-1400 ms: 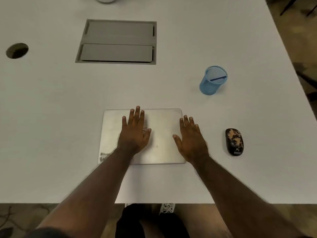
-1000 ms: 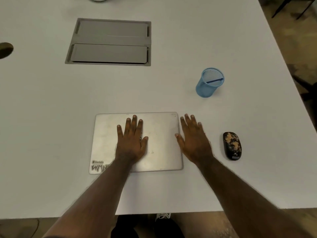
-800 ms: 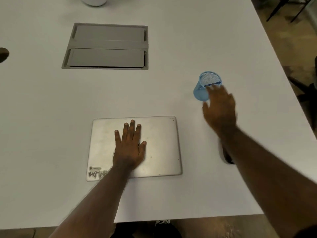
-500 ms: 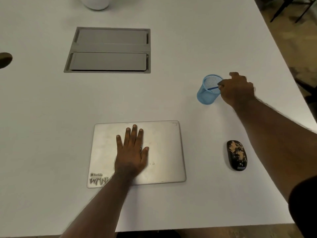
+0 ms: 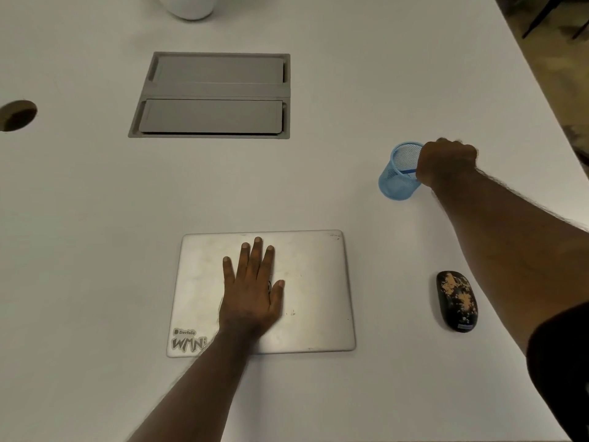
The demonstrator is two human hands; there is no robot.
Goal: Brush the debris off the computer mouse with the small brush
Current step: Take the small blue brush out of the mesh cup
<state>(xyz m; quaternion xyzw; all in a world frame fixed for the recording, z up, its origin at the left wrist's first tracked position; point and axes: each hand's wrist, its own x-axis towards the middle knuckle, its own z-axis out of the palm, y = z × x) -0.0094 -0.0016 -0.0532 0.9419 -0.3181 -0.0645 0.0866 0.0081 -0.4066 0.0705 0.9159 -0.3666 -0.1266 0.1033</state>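
One computer mouse (image 5: 457,300), black and speckled with tan debris, lies near the tabletop's (image 5: 95,202) right edge, toward the front. One blue mesh cup (image 5: 396,173) stands further back on that side; the right hand (image 5: 446,162) is curled at its rim around the small brush's (image 5: 408,171) blue handle. The left hand (image 5: 251,288) rests flat, fingers spread, on the single closed laptop (image 5: 315,291) at front centre.
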